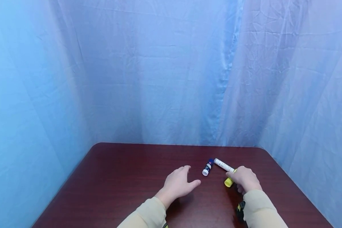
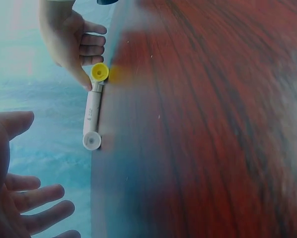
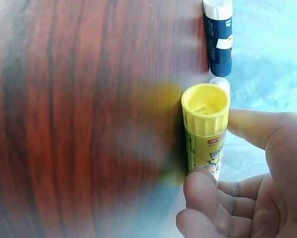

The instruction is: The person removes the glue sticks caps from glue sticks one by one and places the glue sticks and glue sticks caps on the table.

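A pale blue curtain (image 1: pixel 159 79) hangs in folds behind and beside the dark reddish-brown surface (image 1: pixel 125 177), which shows a streaked wood grain. Pale sleeves (image 1: pixel 148 212) reach over it. The left hand (image 1: pixel 178 183) has its grip spread, thumb and fingers apart, above the surface to the left of the sticks. The right hand (image 1: pixel 246 179) has its grip around the yellow glue stick, thumb on one side and fingers curled on the other. A white tube (image 1: pixel 223 165) lies slantwise, its near end close to that thumb; its fine dark print is too small to read. The yellow glue stick (image 3: pixel 205 124), on the right part of the surface, bears blue lettering and a red badge with pale characters, neither legible. The navy glue stick (image 1: pixel 208 166), white at one end, lies just beside the tube's far end; its label's small pale print is unreadable.
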Available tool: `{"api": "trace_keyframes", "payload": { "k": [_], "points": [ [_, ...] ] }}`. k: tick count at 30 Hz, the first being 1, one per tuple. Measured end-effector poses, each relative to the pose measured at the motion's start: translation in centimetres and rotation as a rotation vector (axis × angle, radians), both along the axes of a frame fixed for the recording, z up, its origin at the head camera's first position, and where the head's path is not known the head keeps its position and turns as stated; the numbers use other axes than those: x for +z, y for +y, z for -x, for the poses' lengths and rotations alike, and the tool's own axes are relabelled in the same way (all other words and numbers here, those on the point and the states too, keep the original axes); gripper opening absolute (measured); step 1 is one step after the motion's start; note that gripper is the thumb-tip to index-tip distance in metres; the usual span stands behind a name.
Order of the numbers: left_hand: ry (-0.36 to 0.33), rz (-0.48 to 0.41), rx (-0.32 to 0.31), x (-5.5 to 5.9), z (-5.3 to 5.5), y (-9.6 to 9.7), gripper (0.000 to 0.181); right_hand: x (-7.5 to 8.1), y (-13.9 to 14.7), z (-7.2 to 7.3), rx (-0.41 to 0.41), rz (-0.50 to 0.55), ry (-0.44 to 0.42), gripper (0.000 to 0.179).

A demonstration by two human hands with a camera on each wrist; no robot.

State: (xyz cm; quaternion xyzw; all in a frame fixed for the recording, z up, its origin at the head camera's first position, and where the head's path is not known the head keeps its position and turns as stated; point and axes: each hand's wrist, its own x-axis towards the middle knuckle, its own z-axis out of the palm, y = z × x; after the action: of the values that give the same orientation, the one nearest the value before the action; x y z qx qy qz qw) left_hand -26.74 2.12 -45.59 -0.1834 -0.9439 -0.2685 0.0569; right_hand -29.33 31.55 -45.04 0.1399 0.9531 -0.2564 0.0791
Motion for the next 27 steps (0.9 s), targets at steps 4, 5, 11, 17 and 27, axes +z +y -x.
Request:
{"api": "trace_keyframes", "payload": {
  "k": [4, 5, 11, 17, 27],
  "points": [
    [-0.010, 0.024, -0.004, -0.2, 0.0, 0.7, 0.073, -0.4, 0.0, 0.1, 0.005, 0.005, 0.019, 0.038],
    [-0.008, 0.029, -0.006, -0.2, 0.0, 0.9, 0.073, -0.5, 0.0, 0.1, 0.007, 0.006, 0.023, 0.036],
    [0.003, 0.054, -0.011, -0.4, -0.2, 1.5, 0.074, -0.6, 0.0, 0.0, 0.024, -0.017, 0.039, 0.029],
    [0.005, 0.061, -0.011, -0.6, -0.3, 1.6, 0.073, -0.5, 0.0, 0.0, 0.015, 0.000, 0.033, 0.029],
    [0.018, 0.067, -0.023, -0.4, -0.4, 1.9, 0.074, -0.8, 0.3, 0.0, -0.004, 0.031, 0.027, 0.030]
  ]
}}
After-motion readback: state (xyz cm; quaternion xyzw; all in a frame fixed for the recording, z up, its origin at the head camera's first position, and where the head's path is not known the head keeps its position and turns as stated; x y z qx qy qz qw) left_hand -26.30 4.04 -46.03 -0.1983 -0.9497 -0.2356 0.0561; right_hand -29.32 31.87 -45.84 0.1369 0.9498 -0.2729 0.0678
